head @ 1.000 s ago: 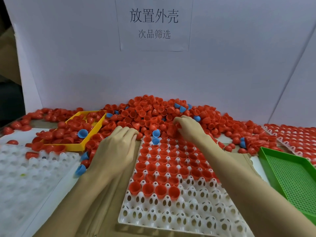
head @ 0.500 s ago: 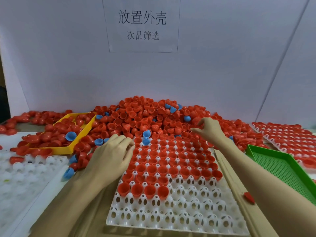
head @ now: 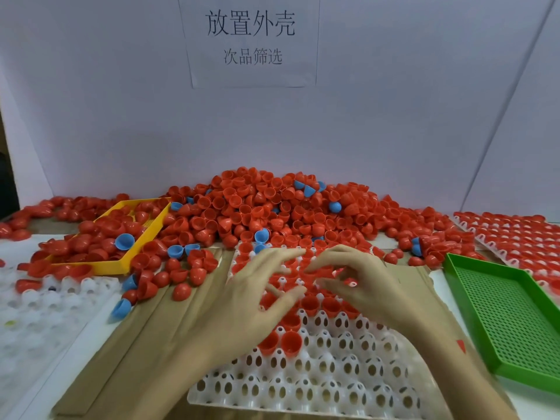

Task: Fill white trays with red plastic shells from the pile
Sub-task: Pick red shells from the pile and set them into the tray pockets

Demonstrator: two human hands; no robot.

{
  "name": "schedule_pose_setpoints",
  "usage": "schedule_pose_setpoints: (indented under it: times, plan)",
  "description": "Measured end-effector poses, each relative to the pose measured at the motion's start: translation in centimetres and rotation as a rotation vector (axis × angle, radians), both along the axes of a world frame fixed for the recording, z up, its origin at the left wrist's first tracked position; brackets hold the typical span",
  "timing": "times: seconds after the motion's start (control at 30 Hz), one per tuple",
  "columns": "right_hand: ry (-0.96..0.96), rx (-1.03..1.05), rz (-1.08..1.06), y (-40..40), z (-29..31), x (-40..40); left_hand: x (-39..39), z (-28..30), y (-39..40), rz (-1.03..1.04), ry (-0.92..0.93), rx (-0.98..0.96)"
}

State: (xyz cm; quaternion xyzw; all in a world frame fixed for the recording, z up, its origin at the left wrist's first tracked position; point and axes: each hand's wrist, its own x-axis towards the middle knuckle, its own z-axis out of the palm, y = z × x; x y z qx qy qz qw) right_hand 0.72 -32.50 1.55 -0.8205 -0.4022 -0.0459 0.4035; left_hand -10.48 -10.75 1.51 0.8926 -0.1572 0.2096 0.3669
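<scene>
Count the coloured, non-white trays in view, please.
2: a yellow tray at left, part-buried in red shells, and a green perforated tray at right. More may be hidden.

Both forearms reach in from the near edge and converge toward the middle of the scene, palms down. The left hand (head: 257, 286) lies with its fingers straight and spread, thumb angled right. The right hand (head: 357, 277) sits just beside it, fingers loosely curled downward, its fingertips (head: 321, 281) pointing left toward the left hand's.
</scene>
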Motion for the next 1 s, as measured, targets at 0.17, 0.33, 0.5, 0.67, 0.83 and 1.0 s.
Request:
schedule_pose_setpoints:
  times: [0.17,0.33,0.5,0.67,0.83,1.0]
  plan:
    - [0.043,0.107,0.009,0.5,0.3,-1.7,-0.3,0.1,-1.9,0.063,-0.051,-0.104]
    - [-0.084,0.079,-0.009,0.9,0.6,-2.6,0.2,0.6,-1.7,0.111,0.009,-0.183]
    - [-0.049,-0.003,0.074,1.4,0.8,-3.6,0.7,0.5,-1.6,0.058,0.189,-0.443]
    - [0.282,-0.025,0.226,-1.3,3.2,-3.4,0.1,0.3,-0.9,0.004,0.162,-0.269]
    - [0.155,0.147,-0.058,-3.5,3.9,-2.1,-0.4,-1.9,-2.1,-0.049,0.071,0.234]
    - [0.088,0.134,-0.235,-4.4,3.1,-0.7,-0.7,-3.1,-2.5,-0.055,0.04,0.391]
